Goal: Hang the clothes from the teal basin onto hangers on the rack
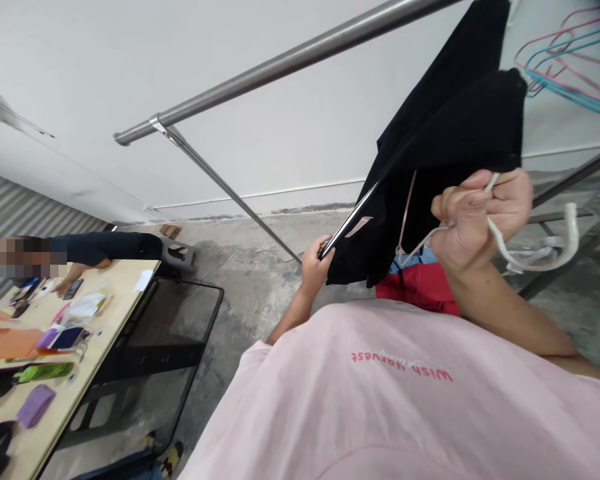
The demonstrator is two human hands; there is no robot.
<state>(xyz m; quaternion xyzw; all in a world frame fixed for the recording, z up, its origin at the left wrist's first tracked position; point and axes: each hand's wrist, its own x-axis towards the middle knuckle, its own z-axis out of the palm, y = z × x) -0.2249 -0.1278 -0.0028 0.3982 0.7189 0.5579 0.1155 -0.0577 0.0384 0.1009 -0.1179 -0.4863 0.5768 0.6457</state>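
Pale pink shirt cloth with red lettering lies nearest. A limp black cloth garment stretches up and right from the bare left hand, whose fingers pinch its lower-left end beside a slim shiny strip. Just under its right end, the bare right hand, raised and fisted, clenches a thin white cord.

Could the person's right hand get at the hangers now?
Probably, once freed: the right hand is closed on a cord, but nothing seems to stand between it and the hangers.
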